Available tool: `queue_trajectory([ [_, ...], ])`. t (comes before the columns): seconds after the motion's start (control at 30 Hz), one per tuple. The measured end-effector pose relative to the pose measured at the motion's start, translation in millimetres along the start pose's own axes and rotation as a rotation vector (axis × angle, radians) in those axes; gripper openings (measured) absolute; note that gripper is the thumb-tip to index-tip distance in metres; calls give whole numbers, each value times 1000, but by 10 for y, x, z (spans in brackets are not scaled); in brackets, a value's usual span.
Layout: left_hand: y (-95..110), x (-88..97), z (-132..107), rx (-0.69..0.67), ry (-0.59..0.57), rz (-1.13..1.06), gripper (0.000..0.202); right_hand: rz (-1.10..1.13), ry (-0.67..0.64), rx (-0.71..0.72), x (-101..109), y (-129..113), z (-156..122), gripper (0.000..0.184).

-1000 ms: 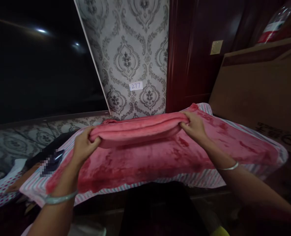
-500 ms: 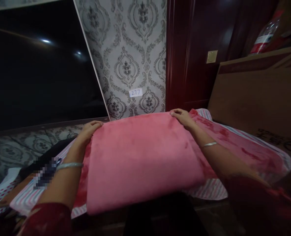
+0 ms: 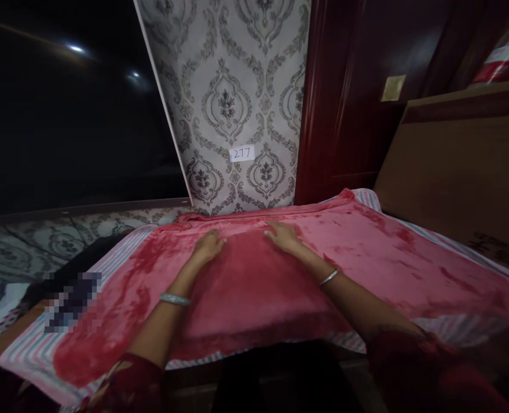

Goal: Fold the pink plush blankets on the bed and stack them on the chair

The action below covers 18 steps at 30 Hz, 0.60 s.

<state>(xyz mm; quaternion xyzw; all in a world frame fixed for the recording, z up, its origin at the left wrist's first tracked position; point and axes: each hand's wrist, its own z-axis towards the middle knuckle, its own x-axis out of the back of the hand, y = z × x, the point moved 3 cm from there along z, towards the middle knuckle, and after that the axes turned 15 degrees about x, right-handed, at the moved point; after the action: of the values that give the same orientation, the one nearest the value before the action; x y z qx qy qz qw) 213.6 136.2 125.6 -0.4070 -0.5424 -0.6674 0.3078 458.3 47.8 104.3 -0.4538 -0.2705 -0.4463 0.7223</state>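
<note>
A left hand (image 3: 210, 246) and a right hand (image 3: 284, 236) lie palms down, fingers loosely spread and gripping nothing, on one pinkish-red plush blanket (image 3: 366, 258) spread over one striped pastel cloth (image 3: 33, 347). Two slim bangles (image 3: 175, 299), one per wrist, complement one white paper label (image 3: 242, 153) reading 277.

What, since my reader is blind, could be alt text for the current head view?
A person's left hand and right hand lie open on a pink blanket over a striped cloth. Behind are a patterned wall and dark screen, with a cardboard box at right.
</note>
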Motion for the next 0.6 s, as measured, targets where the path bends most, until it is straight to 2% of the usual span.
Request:
queue_trajectory([
  [0.13,123,-379,-67,-35,-20,223,62,-217,-181,9,-281,-136,-41,59],
  [0.23,46,-655,-139,-56,-9,425,64,-247,-252,18,-499,-95,-147,60],
  [0.3,-26,-772,-168,-67,21,462,64,-256,-256,29,-599,-38,-209,61],
  [0.4,-82,-850,-169,-81,31,477,64,-269,-225,46,-667,21,-254,60],
  [0.6,-54,-870,-141,-88,-13,491,65,-285,-210,51,-685,17,-255,58],
])
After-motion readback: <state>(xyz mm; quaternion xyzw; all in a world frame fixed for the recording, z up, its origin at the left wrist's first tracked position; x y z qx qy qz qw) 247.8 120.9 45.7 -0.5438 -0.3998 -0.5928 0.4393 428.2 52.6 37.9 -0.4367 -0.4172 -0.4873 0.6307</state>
